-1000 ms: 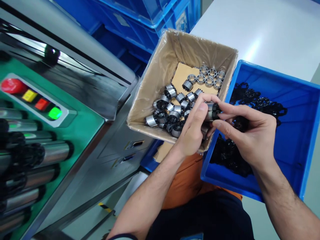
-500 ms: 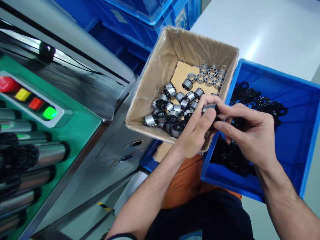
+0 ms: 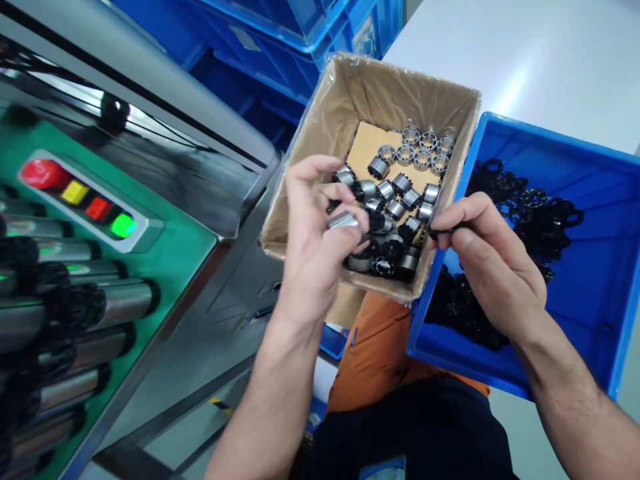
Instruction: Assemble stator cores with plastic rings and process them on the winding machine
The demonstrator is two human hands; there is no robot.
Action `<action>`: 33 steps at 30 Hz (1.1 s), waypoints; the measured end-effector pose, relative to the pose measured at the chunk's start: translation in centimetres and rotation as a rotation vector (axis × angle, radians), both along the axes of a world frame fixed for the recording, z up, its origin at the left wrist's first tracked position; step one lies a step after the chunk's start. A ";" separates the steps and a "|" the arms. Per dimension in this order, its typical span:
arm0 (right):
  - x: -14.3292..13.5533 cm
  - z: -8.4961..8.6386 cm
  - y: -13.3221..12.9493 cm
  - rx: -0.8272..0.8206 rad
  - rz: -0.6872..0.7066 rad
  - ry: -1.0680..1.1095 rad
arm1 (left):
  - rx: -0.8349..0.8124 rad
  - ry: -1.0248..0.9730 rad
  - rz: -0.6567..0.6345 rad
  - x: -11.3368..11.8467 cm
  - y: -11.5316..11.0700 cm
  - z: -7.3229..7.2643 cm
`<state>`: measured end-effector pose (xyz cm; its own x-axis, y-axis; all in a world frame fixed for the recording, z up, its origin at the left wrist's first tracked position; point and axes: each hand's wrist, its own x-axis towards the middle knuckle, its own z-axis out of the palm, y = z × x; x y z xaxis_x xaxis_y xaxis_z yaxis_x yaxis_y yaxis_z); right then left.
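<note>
My left hand (image 3: pixel 310 233) is over the left part of the lined cardboard box (image 3: pixel 295 160), its fingers curled round a short silver metal ring (image 3: pixel 344 221). Part of that ring is hidden by the fingers and slightly blurred. Beneath and beside it lie several silver rings (image 3: pixel 395 210), many with black toothed ends. My right hand (image 3: pixel 493 257) pinches a thin black plastic piece (image 3: pixel 444 232), seen nearly edge-on, above the rim between box and bin. Below this hand the blue bin (image 3: pixel 585 267) holds heaps of black toothed plastic rings (image 3: pixel 545 220).
A green machine table (image 3: pixel 180 247) stands on the left with a button panel (image 3: pixel 90 203) and rows of silver cylinders (image 3: pixel 120 303). Stacked blue crates (image 3: pixel 280 53) are behind the box. A white table (image 3: pixel 560 67) lies at the far right.
My hands were together over the box's right front corner. Now they are apart: the left has moved left with the metal ring, the right slightly right with the black piece.
</note>
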<state>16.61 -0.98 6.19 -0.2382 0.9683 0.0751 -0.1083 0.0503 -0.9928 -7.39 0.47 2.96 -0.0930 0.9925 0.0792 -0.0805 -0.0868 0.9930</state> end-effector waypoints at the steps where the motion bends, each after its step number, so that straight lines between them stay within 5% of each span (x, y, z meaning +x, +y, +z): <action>1: -0.1 0.0 0.0 0.024 0.025 -0.004 | -0.070 -0.080 -0.013 1.1 0.1 0.0; 5: -0.1 -0.1 0.1 0.088 0.034 -0.024 | -0.249 -0.281 -0.032 5.7 0.7 -0.3; 9: 0.0 -0.2 0.0 0.072 -0.006 -0.055 | -0.292 -0.332 -0.075 7.9 0.9 -0.6; 17: 0.0 -0.6 0.3 0.181 -0.142 -0.198 | -0.155 -0.369 -0.174 7.6 -0.5 -0.2; 33: 0.3 -1.1 0.7 0.205 -0.115 -0.163 | -0.051 -0.288 -0.266 7.0 -1.2 -0.9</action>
<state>16.86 -0.25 5.13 -0.1525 0.9583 0.2416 0.0700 0.2543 -0.9646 -0.35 -0.73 2.08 0.1569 0.9869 0.0376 -0.3693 0.0233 0.9290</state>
